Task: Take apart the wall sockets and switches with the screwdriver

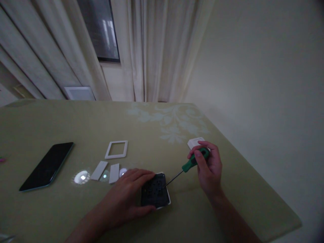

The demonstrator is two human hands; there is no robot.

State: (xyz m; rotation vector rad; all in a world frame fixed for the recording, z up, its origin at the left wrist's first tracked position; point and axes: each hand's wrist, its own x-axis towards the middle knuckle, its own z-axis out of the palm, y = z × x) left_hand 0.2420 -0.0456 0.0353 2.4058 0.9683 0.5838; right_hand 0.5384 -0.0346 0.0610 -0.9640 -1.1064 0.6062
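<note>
A wall switch body (pixel 156 194), black inside with a thin white edge, lies on the table. My left hand (pixel 131 194) grips it from the left, fingers at its far edge and thumb along its near edge. In my right hand (pixel 209 165) is a screwdriver (pixel 188 165) with a green and black handle, held at a slant. Its thin shaft points down to the left, and the tip meets the black inside of the switch. A white frame (pixel 110 156) and two white rocker plates (pixel 99 170) lie beyond my left hand.
A dark tablet or phone (pixel 48 167) lies at the left. Behind my right hand sits a white box-like piece (pixel 192 142), partly covered. The tablecloth (pixel 83 125) shows bright light reflections. Curtains (pixel 164 50) hang beyond the far edge, and a wall (pixel 265 84) stands right.
</note>
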